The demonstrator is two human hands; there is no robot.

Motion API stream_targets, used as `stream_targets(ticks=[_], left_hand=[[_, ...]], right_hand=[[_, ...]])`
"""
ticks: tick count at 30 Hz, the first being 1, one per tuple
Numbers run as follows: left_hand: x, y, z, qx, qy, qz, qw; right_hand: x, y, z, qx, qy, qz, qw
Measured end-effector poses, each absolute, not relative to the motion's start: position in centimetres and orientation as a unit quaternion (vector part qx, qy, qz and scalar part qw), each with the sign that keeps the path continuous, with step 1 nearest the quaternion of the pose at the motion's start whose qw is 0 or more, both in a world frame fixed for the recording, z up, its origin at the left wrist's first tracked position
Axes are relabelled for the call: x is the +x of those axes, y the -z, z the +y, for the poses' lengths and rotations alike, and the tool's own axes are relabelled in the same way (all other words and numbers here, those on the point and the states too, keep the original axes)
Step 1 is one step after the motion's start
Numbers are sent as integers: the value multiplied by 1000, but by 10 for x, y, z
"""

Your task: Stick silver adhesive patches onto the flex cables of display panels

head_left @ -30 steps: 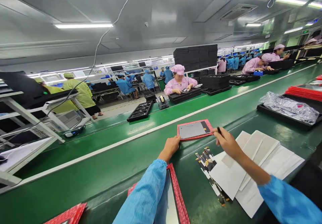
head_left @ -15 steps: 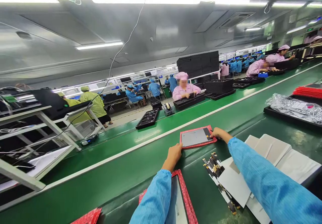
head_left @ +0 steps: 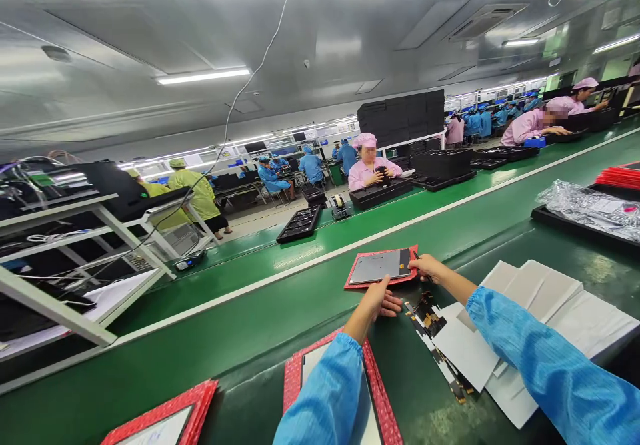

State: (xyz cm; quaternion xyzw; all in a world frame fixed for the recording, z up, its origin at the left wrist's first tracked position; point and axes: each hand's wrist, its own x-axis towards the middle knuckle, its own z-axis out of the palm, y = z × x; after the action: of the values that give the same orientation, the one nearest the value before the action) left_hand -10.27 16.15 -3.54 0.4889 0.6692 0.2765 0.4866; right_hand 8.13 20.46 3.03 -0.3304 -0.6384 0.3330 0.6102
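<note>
A grey flat display panel (head_left: pixel 376 267) with a dark strip at its right end lies on a red bubble-wrap sheet (head_left: pixel 353 258) on the green bench. My left hand (head_left: pixel 381 300) is at its front edge, index finger touching the edge and the other fingers spread. At the panel's right end, my right hand (head_left: pixel 429 268) is closed around a thin dark pen-like tool (head_left: pixel 416 256), fingertips against the dark strip. Under my left forearm lies another panel (head_left: pixel 313 360) on red bubble wrap (head_left: pixel 381 392). Thin black-and-white strips (head_left: pixel 429 322) lie below my right hand.
White sheets (head_left: pixel 530 298) lie beneath my right forearm. A black tray (head_left: pixel 575 226) with clear plastic bags stands at right, near red sheets (head_left: pixel 620 176). More red bubble wrap (head_left: pixel 200 402) sits front left. Across the bench, a person in pink (head_left: pixel 374 173) handles dark parts.
My left hand has gone from the panel's left corner to its front edge, opening its fingers. The panel and its wrap have shifted slightly left and turned. My right hand stays at the right end.
</note>
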Motion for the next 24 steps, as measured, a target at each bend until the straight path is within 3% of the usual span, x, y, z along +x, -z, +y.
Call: stream_targets(ticks=[4, 9, 18, 24], left_hand=[[-91, 40, 157, 389, -397, 630, 542], [-99, 39, 149, 301, -516, 608, 523], [-185, 9, 90, 220, -519, 627, 537], [-227, -5, 6, 227, -500, 615, 566]], right_hand=[[64, -9, 201, -332, -421, -641, 548], [34, 18, 170, -329, -505, -627, 494], [43, 50, 108, -311, -646, -552, 425], [27, 30, 77, -267, -673, -563, 399]])
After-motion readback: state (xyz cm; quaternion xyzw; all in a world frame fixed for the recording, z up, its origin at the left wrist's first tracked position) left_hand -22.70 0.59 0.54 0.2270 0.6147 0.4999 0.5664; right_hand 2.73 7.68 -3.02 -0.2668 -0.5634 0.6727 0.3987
